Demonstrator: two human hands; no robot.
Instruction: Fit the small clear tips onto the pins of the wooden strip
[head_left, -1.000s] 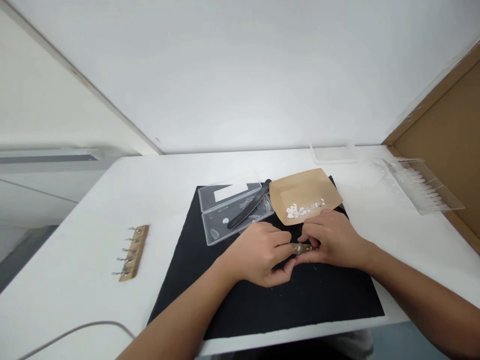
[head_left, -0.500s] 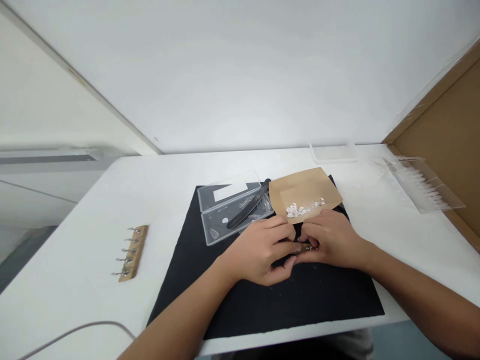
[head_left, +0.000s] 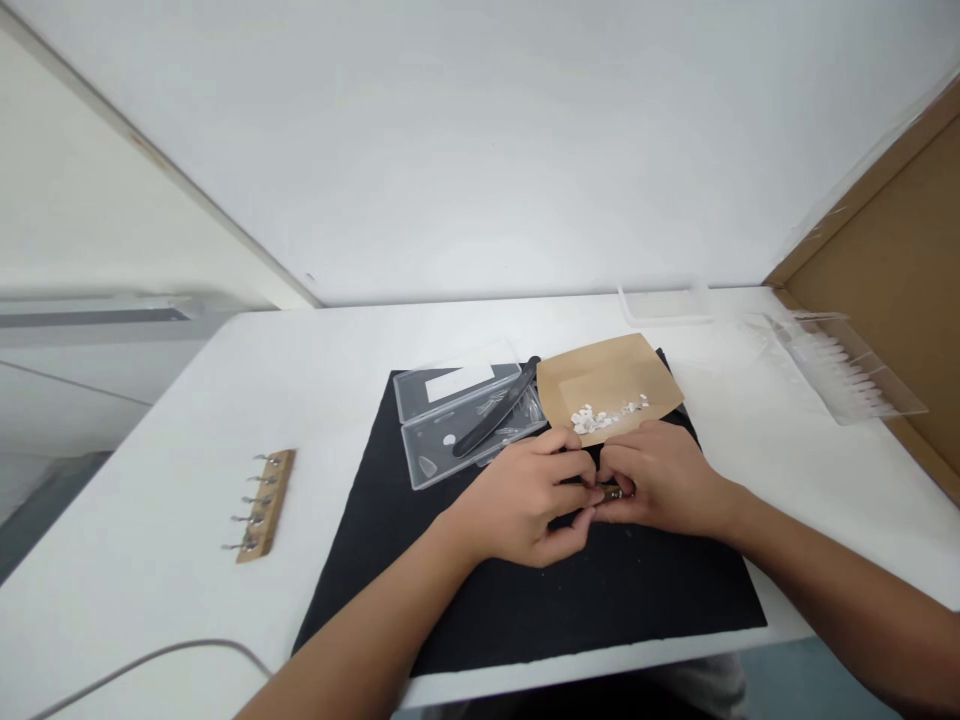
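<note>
My left hand (head_left: 529, 497) and my right hand (head_left: 660, 480) meet over the black mat (head_left: 555, 610), fingertips touching. Between them is a small brownish piece with a shiny bit (head_left: 613, 494), mostly hidden by the fingers; both hands pinch at it. Just beyond the hands lies a brown paper sheet (head_left: 607, 370) with small white flakes (head_left: 592, 420) on it. To its left sits an open clear plastic case (head_left: 409, 450) holding clear pieces, with a dark curved file (head_left: 491, 420) lying across it.
A wooden strip with several metal clips (head_left: 268, 505) lies at the left on the white table (head_left: 172, 480). Clear trays (head_left: 847, 370) stand at the back right beside a cardboard panel (head_left: 885, 240). A grey cable (head_left: 165, 652) curves at the lower left.
My left fingers have shifted slightly around the small piece, covering more of it. Otherwise the hands and the objects are nearly as they were.
</note>
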